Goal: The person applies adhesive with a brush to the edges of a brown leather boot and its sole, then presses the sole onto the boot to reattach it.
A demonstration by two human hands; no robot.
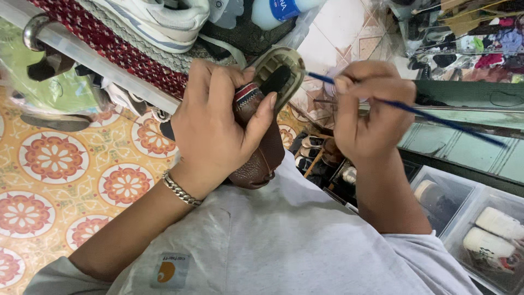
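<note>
From the head camera I look straight down over a grey shirt (284, 240) at both hands, which work close together above a patterned orange and white floor (54, 164). My left hand (213, 125) is wrapped firmly around a brown leather shoe (262, 158), the fingers curled over its upper and the thumb pressed along the side near a red, white and blue striped band; the shoe is tipped so that its pale sole (281, 71) faces up and away from me, with a dark patch showing in the heel area. A silver chain bracelet (181, 188) sits on that wrist. My right hand (371, 114) is closed in a narrow pinch on a thin blue brush handle (436, 117), which runs out long to the right, while its short front end points at the edge of the sole; I cannot tell whether the tip actually touches the sole. The two hands are near each other but apart, with the shoe held between them and my chest. Above the left hand a white sneaker (164, 19) rests on a red woven mat (114, 46) on a shelf with a metal edge (98, 63). At lower right stand clear plastic boxes (469, 218) with light shoes inside, and small shoes lie on the floor between my arms.
</note>
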